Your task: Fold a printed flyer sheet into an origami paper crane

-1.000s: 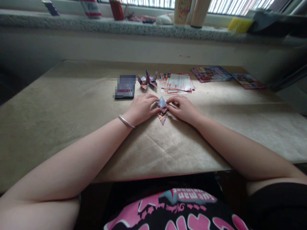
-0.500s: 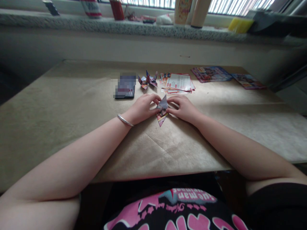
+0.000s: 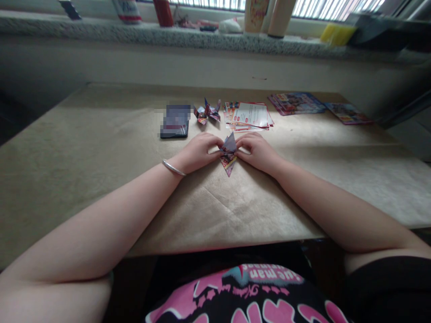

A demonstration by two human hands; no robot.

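Between my two hands is a folded piece of printed paper, diamond-shaped, pale grey on its upper part and colourful on its lower point. My left hand pinches its left edge between thumb and fingers. On the opposite edge, the thumb and fingers of my right hand are closed in the same way. A little beyond my hands stand two folded paper cranes, side by side and touching or nearly so.
A partly blurred phone lies left of the cranes. Right of them is a stack of printed sheets, then colourful booklets farther right. Bottles and other items line the stone windowsill behind the table.
The paper's lower point has swung slightly to the right, and its folded middle looks flatter. Both hands keep hold at its sides, with fingers shifted a little.
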